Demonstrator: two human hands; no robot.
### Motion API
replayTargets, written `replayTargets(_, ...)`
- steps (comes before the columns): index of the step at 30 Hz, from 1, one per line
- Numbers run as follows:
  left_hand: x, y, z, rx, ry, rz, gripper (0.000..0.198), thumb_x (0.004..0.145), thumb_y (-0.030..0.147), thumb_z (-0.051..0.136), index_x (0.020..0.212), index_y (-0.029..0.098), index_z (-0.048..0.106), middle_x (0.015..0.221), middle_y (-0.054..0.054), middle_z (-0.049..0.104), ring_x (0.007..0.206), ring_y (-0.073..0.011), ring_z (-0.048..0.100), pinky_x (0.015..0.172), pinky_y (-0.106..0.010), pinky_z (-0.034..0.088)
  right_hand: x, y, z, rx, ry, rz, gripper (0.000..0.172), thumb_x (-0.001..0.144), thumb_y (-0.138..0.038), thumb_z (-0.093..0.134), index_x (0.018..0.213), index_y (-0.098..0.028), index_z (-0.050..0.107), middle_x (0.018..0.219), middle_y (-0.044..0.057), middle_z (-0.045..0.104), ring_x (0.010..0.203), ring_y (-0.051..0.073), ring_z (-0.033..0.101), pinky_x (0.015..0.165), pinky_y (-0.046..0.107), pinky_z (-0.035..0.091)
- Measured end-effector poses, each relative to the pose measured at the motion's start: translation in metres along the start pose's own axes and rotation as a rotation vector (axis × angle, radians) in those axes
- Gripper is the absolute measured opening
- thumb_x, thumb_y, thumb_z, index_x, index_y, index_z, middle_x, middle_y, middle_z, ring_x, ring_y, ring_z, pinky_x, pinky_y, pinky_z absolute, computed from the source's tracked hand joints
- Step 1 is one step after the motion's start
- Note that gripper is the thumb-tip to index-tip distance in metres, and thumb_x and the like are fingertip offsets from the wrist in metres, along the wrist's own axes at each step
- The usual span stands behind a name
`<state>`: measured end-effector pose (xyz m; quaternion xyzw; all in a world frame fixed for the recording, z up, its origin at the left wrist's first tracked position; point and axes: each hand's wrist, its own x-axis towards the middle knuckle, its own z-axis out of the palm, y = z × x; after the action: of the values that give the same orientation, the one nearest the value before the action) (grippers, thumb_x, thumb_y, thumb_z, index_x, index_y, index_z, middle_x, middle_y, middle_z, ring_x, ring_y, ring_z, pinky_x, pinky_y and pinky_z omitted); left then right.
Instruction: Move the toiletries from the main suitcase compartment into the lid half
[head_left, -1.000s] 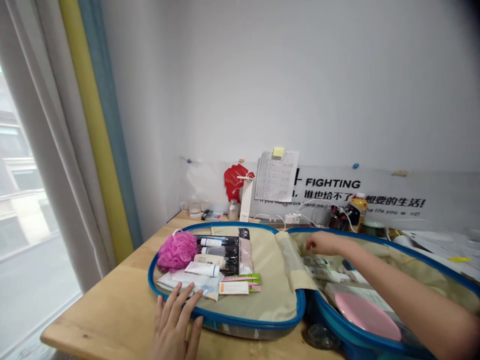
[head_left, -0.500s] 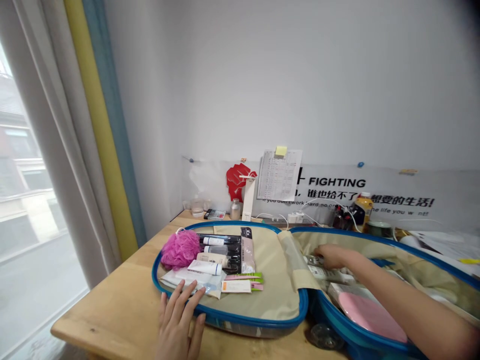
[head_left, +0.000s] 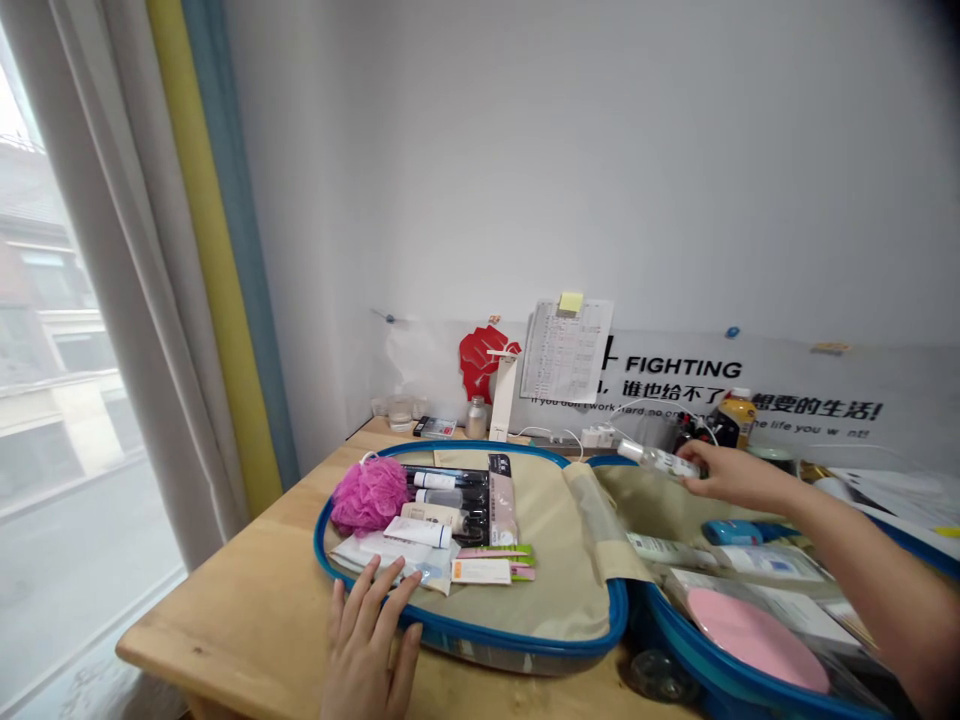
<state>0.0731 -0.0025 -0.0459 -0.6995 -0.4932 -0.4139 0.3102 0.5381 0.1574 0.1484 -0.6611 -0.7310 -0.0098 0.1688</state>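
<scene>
My right hand (head_left: 709,472) grips a clear bottle with a white cap (head_left: 660,461), held tilted above the right half of an open blue-rimmed case (head_left: 652,590). Below it in that half lie a blue bottle (head_left: 731,532), a pale tube (head_left: 671,551) and a pink oval item (head_left: 757,640) in clear wrapping. My left hand (head_left: 375,635) rests with fingers spread at the near rim of the left half. By its fingertips is a white packet (head_left: 431,567). Close by sit a white tube (head_left: 418,531), a small white box (head_left: 481,571) and a pink bath puff (head_left: 370,495).
The case stands on a wooden table (head_left: 225,610). A round clear object (head_left: 662,677) lies beneath the hinge side. Along the wall are a glass cup (head_left: 399,414), a small bottle (head_left: 476,416), a white stand (head_left: 502,397) and a yellow-labelled bottle (head_left: 737,417).
My right hand has risen out of the case's right half, lifting the clear bottle up and to the right. My left hand stays at the rim. The view has shifted slightly.
</scene>
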Motion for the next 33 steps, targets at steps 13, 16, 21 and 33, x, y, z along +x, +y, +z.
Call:
replayTargets(13, -0.003, -0.003, 0.002, 0.029, -0.016, 0.016, 0.04, 0.092, 0.016, 0.051, 0.13, 0.018, 0.06, 0.131, -0.009, 0.067, 0.151, -0.0198, 0.029, 0.129, -0.038, 0.003, 0.007, -0.245, 0.089, 0.0, -0.375, -0.353, 0.037, 0.094, -0.043, 0.067, 0.121, -0.018, 0.064, 0.119, 0.008, 0.067, 0.105, 0.021, 0.065, 0.095, 0.045, 0.054)
replayTargets(16, -0.006, -0.005, 0.004, 0.047, -0.036, 0.029, 0.041, 0.091, 0.017, 0.053, 0.132, 0.019, 0.06, 0.133, -0.008, 0.066, 0.152, -0.0206, 0.029, 0.129, -0.039, 0.003, 0.009, -0.273, 0.107, -0.044, -0.385, -0.382, 0.038, 0.096, -0.044, 0.065, 0.124, -0.019, 0.063, 0.123, 0.008, 0.065, 0.11, 0.022, 0.063, 0.098, 0.047, 0.054)
replayTargets(21, -0.004, -0.002, 0.004, 0.035, -0.01, 0.011, 0.04, 0.091, 0.015, 0.051, 0.131, 0.019, 0.06, 0.13, -0.009, 0.068, 0.153, -0.0197, 0.026, 0.129, -0.039, 0.003, 0.008, -0.297, 0.123, -0.044, -0.385, -0.434, 0.042, 0.096, -0.044, 0.065, 0.129, -0.019, 0.061, 0.128, 0.009, 0.063, 0.114, 0.023, 0.062, 0.099, 0.048, 0.054)
replayTargets(33, -0.013, -0.009, 0.007, 0.049, -0.057, -0.012, 0.044, 0.093, 0.02, 0.053, 0.136, 0.023, 0.06, 0.136, -0.006, 0.067, 0.145, -0.022, 0.042, 0.129, -0.039, 0.007, 0.002, -0.288, 0.125, 0.008, -0.414, -0.517, 0.051, 0.094, -0.05, 0.067, 0.133, -0.019, 0.059, 0.135, 0.011, 0.06, 0.119, 0.025, 0.06, 0.102, 0.05, 0.052)
